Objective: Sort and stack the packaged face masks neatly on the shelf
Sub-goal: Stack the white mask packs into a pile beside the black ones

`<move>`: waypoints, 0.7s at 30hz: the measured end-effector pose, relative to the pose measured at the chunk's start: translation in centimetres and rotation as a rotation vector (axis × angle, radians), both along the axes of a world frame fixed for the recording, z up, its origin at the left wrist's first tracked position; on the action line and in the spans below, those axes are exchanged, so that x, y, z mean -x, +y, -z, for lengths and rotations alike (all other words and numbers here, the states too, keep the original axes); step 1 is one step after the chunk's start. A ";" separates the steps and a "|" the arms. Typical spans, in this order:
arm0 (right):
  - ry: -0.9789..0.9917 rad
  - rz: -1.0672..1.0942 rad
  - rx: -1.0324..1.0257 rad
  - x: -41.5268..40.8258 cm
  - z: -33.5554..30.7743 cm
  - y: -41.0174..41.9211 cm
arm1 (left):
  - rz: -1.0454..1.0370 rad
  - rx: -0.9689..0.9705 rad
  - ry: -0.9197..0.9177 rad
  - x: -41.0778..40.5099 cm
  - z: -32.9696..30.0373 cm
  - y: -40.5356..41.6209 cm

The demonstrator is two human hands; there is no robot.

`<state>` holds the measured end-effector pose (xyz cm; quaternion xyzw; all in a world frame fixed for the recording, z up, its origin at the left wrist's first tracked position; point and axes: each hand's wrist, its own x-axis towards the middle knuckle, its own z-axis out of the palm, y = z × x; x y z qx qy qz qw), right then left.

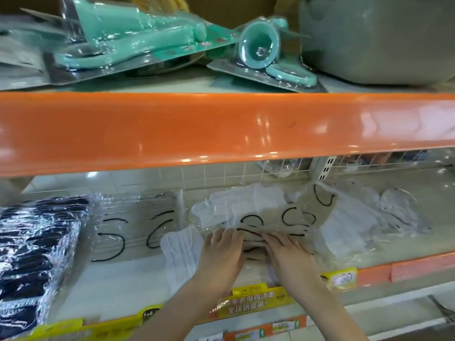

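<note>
Both hands reach onto the lower shelf (pixel 73 291) of an orange-edged shop rack, side by side and palm down. The left hand (pixel 222 252) and the right hand (pixel 286 254) lie with fingers fairly straight and spread, pressing flat on a clear plastic packet of beige face masks with black ear loops (pixel 256 238) near the middle of the shelf; neither hand is clenched, and the fingertips of the two almost meet over the packet. Just left of the left hand lies a packet of white pleated face masks (pixel 179 252), partly under the wrist. Further left is a flat stack of clear packets of pale masks with black ear loops (pixel 133 232), and at the far left a taller stack of clear-wrapped dark navy masks (pixel 37 254). Behind the hands a loose heap of white masks in crinkled film (pixel 246 203) spreads toward the back, and to the right more clear packets of white masks (pixel 364 217) lie overlapping and askew. A yellow printed price strip (pixel 256 303) runs along the shelf's front edge below the wrists. The broad glossy orange beam (pixel 221 129) of the upper shelf crosses the view above, and on it rest mint-green plastic tools in blister packs (pixel 138 38) and a grey plastic tub (pixel 379 38).
</note>
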<state>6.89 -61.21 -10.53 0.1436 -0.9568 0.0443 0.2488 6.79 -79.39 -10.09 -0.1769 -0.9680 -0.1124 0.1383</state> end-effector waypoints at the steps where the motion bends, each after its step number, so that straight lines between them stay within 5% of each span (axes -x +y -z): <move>1: 0.005 -0.011 0.001 -0.1 -0.3 -0.7 | 0.012 -0.019 0.044 0.0 0.0 -0.7; 15: -0.037 -0.327 0.218 0.3 -1.9 -15.9 | -0.081 -0.136 0.483 -2.1 -1.3 -12.8; 21: -0.218 -0.277 0.115 0.0 -1.5 -22.3 | -0.211 -0.157 0.522 -2.9 0.3 -19.4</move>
